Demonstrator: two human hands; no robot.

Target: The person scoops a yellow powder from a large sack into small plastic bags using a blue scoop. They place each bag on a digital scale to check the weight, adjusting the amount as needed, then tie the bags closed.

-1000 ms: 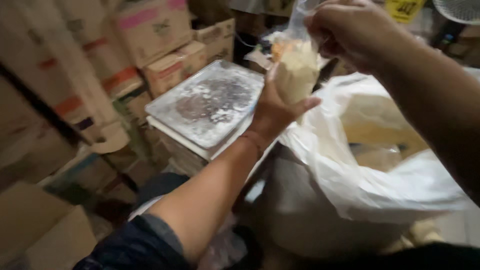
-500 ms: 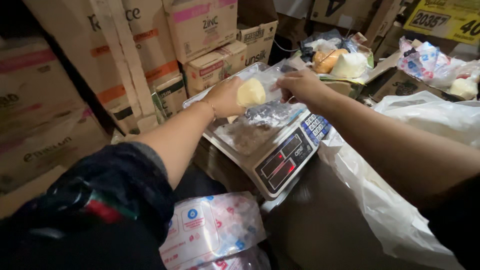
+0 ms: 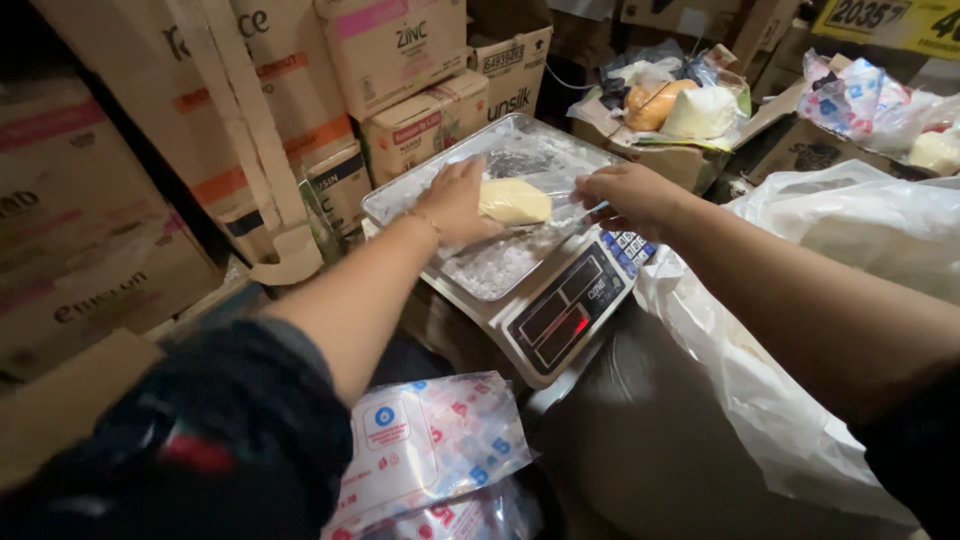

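A small clear plastic bag (image 3: 514,201), plump with pale yellow powder and lying on its side, rests on the shiny metal pan (image 3: 400,198) of a digital scale (image 3: 565,310), whose tray is dusted with white grains. The left hand (image 3: 456,199) cups the bag's left end, fingers curled around it. The right hand (image 3: 630,195) pinches the bag's thin, crinkled neck at the right. To the right sags a big white plastic sack (image 3: 850,240), soft and wrinkled. Stacked cardboard cartons (image 3: 400,60) stand at the far left. Near, below the scale, lies a glossy printed packet (image 3: 430,445)
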